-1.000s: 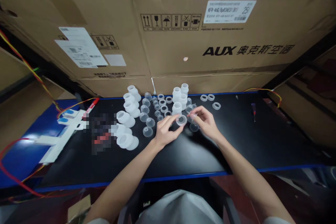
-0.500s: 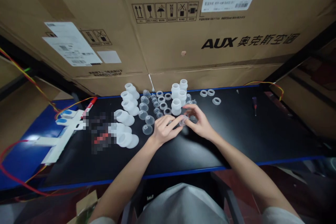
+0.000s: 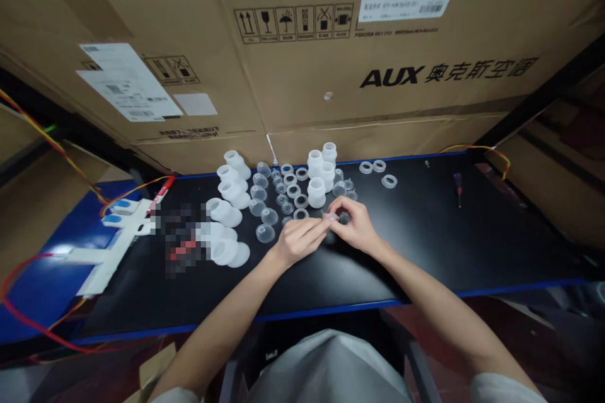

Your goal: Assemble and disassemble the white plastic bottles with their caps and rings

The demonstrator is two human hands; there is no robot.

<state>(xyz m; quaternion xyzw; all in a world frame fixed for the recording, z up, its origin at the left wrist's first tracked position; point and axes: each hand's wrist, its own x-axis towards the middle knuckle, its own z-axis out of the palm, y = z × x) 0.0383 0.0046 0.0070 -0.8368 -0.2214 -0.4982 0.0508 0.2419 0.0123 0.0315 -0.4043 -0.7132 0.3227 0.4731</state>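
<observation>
My left hand and my right hand meet over the black table top, fingers curled and pinched together on a small translucent plastic piece held between them. The piece is mostly hidden by my fingertips. Just beyond my hands lie several clear rings and small domed caps. White ribbed plastic cups stand behind the rings. More white cups lie in a row to the left.
Three loose rings lie at the back right. A small screwdriver lies further right. Large cardboard boxes wall off the back. White parts, a red marker and red-yellow wires sit at the left.
My hands came together: the ring my left hand held apart is now pressed between both hands. The camera view has shifted slightly upward.
</observation>
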